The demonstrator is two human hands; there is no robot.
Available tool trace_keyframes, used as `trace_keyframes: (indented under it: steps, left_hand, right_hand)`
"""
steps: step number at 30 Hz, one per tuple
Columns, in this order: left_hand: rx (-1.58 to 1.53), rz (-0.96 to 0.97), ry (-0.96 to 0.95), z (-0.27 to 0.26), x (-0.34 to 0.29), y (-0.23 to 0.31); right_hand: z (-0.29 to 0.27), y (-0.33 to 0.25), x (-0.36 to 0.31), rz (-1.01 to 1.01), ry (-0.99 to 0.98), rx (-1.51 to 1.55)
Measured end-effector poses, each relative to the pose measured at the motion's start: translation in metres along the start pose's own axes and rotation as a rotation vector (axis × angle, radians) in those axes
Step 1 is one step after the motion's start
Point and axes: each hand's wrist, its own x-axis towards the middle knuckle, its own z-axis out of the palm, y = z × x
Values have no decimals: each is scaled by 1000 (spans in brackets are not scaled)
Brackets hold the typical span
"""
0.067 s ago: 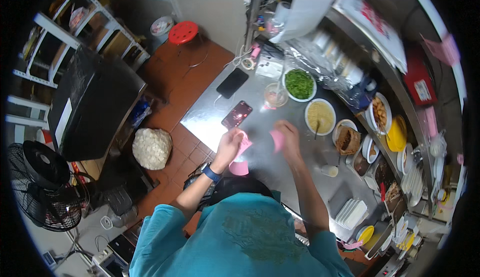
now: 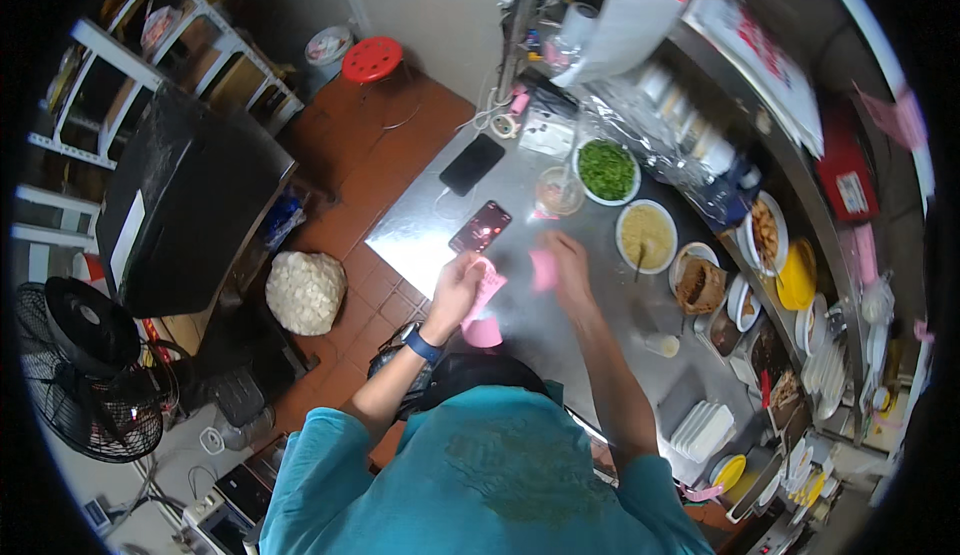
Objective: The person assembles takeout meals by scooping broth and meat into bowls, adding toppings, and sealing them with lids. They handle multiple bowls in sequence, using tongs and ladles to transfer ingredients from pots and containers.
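My left hand (image 2: 456, 293) is closed on a pink paper slip (image 2: 488, 282) above the steel table. Below it hangs or lies another curled pink piece (image 2: 482, 332); whether the two are joined I cannot tell. Slightly blurred, my right hand (image 2: 570, 273) pinches a separate pink slip (image 2: 543, 269), with a small gap between it and the left hand's paper. A phone with a lit screen (image 2: 481, 227) lies just beyond my left hand. Past my right hand stands a clear plastic cup (image 2: 558, 192).
The steel table (image 2: 530, 365) carries a dark phone (image 2: 472, 165), a bowl of chopped greens (image 2: 607, 171), a bowl of yellowish minced food (image 2: 646, 237) and stacked white trays (image 2: 702, 430). Shelving lines the right. On the floor at left sit a full white bag (image 2: 306, 293) and a red stool (image 2: 372, 59).
My right hand has moved a little to the left with its pink slip, closer to my left hand. The whole view has shifted slightly.
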Motion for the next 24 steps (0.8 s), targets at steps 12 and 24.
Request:
trace_keyframes:
  steps: [12, 24]
  left_hand:
    - [-242, 2, 177, -34, 24, 33]
    - [-431, -217, -555, 93, 15, 68]
  right_hand:
    - [80, 39, 42, 12, -70, 220]
    - [0, -10, -112, -72, 2, -326]
